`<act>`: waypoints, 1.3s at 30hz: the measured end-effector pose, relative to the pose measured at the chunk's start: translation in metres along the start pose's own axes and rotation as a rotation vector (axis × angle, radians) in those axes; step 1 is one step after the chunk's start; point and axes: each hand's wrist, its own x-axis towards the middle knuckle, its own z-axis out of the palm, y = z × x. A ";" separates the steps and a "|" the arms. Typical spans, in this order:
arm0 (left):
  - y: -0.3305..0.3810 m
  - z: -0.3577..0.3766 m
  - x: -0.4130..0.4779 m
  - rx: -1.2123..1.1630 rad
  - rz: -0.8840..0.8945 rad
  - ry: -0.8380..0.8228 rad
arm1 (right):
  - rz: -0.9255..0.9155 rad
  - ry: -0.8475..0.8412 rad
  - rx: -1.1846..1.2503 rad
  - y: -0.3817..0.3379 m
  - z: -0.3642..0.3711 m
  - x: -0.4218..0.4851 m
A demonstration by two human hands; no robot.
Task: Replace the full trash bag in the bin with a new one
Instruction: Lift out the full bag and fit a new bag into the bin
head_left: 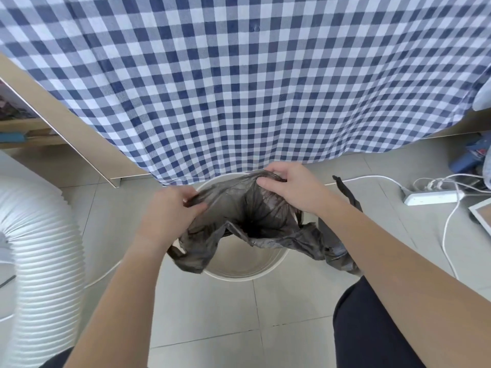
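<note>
Pale floor tiles (207,309) fill the lower view, with a blue-and-white checked cloth (239,83) hanging down across the top. No writing or brand can be read anywhere. At far left a white ribbed hose (45,261) curves along the floor, and behind it a wooden shelf (32,128) holds blurred items.

In the middle a round white bin (239,274) stands on the tiles just below the cloth's hem. A thin dark bag (249,216) is spread over its mouth, sagging into the opening, with loose handles draped over the near rim on both sides. The left hand (172,211) is clenched on the bag's left edge, thumb and fingers pinching the film by the rim. The right hand (289,187) grips the bag's far edge, fingers curled into a bunch of film at the back rim.

Right of the bin a dark strip (348,192) lies on the floor. Further right sits a white power strip (430,196) with white cables (449,235) trailing from it.
</note>
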 end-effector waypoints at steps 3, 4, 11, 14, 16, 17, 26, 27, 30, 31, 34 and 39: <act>-0.002 0.002 0.001 -0.243 -0.142 0.081 | 0.111 -0.146 -0.156 0.003 -0.004 -0.002; -0.004 0.000 0.002 -0.344 -0.205 0.090 | 0.152 -0.212 -0.249 0.009 -0.007 -0.003; -0.037 -0.013 0.005 -0.862 -0.471 -0.184 | 0.400 -0.105 0.138 0.029 -0.025 -0.004; -0.045 -0.022 0.004 -0.855 -0.371 -0.286 | 0.532 -0.080 0.510 0.024 -0.029 -0.005; -0.047 -0.024 0.005 -0.961 -0.371 -0.319 | 0.588 -0.081 0.667 0.022 -0.031 -0.008; -0.046 -0.024 0.005 -1.027 -0.401 -0.330 | 0.603 -0.080 0.722 0.021 -0.034 -0.010; -0.043 -0.004 0.008 -1.556 -0.647 -0.153 | 0.694 -0.051 0.399 0.026 -0.031 -0.013; -0.044 -0.002 0.009 -1.614 -0.642 -0.117 | 0.692 -0.032 0.427 0.024 -0.031 -0.013; -0.038 0.000 0.010 -1.741 -0.620 -0.073 | 0.664 0.056 0.712 0.023 -0.029 -0.007; -0.038 0.003 0.010 -1.784 -0.607 -0.063 | 0.643 0.094 0.812 0.021 -0.027 -0.005; -0.041 0.008 0.011 -1.967 -0.554 -0.072 | 0.583 0.201 1.108 0.014 -0.020 0.002; -0.039 0.007 0.005 -2.067 -0.508 -0.250 | 0.571 0.163 1.379 0.011 -0.020 -0.003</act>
